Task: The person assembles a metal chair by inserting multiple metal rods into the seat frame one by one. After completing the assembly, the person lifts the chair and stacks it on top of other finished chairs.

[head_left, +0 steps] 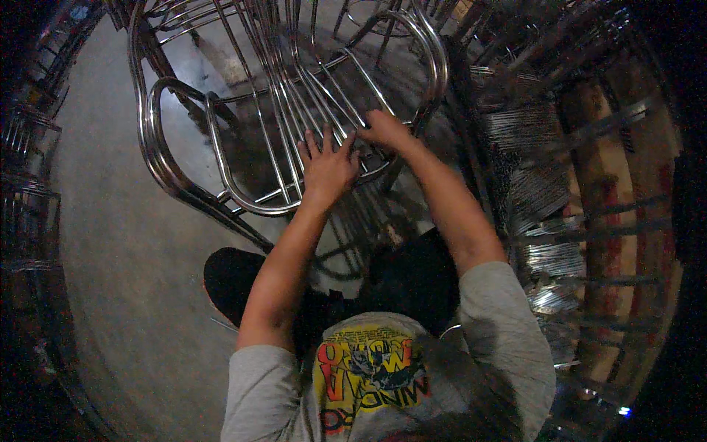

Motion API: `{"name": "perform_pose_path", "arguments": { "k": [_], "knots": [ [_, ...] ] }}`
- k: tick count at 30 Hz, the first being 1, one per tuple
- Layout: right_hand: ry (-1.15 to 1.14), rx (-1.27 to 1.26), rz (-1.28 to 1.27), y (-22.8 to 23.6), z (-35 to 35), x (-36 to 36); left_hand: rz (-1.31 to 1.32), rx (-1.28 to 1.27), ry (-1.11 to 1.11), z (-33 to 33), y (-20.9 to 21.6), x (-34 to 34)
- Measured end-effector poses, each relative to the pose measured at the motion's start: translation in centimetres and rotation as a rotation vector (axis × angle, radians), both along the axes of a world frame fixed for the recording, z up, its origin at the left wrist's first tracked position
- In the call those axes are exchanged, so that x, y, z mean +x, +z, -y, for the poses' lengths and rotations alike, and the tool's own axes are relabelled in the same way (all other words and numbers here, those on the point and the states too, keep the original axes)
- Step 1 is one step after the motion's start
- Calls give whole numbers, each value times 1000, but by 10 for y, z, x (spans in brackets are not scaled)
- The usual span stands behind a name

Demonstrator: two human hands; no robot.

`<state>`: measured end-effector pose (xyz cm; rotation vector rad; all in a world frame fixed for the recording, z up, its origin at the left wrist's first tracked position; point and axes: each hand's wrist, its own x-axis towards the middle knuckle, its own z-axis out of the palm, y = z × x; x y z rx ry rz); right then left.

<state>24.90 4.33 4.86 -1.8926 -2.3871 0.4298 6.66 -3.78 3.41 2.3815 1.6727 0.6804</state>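
A shiny chair frame (149, 140) of bent metal tube stands in front of me, with curved arms at both sides and several thin rods running lengthwise through its middle. My left hand (330, 171) rests on the near ends of these rods, palm down and fingers spread. Just to its right, my right hand (388, 134) is closed with curled fingers by the near right part of the seat frame. Whatever it grips is hidden by the fingers. Both hands are close together, almost touching.
Dense bundles of shiny metal rods (524, 140) lie on the right among dark bars. Beyond them is a brown surface (595, 140) with reddish patches. More metal frames (29, 221) stand in shadow at the far left, across the grey concrete floor (110, 243).
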Motion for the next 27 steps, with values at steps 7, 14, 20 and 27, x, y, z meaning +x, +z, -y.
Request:
{"name": "perform_pose_path", "arguments": {
  "k": [7,14,20,27],
  "knots": [
    [-31,34,-61,2,12,-2,-203,-66,-50,-27,9,8],
    [-98,30,-90,4,13,-1,-245,-207,44,-78,9,35],
    [-99,132,-103,2,22,-5,-173,-263,45,-106,-11,40],
    [-79,224,-103,-2,23,-6,-246,-343,29,-121,-24,39]
  ]
}}
